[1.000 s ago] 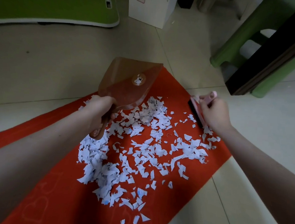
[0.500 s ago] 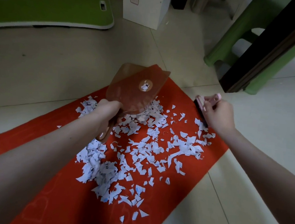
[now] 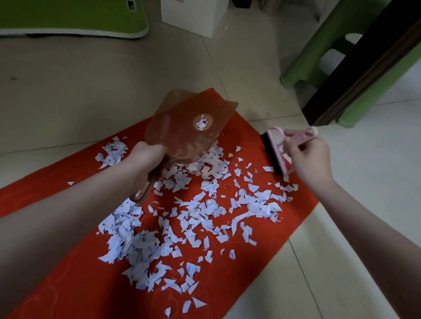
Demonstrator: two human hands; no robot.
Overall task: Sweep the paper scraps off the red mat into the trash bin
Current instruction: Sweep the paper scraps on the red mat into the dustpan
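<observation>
Head | left grip [image 3: 146, 159] clasps dustpan [image 3: 191, 132] handle | right grip [image 3: 307, 159] pinches pink brush [image 3: 277, 149] | paper scraps [image 3: 258, 206] between grips on red mat [image 3: 81, 287]

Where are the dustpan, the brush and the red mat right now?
dustpan [image 3: 179, 131]: head view, on its translucent scoop.
brush [image 3: 276, 151]: head view, on its pink back beside the bristles.
red mat [image 3: 88, 295]: head view, on a bare stretch near the bottom edge.

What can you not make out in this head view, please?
The trash bin: beyond the head view's edges.
The dustpan handle: mostly wrapped by the left hand.
The brush bristles: partly behind its pink back and the right hand.
The white box label: too small to read.
</observation>
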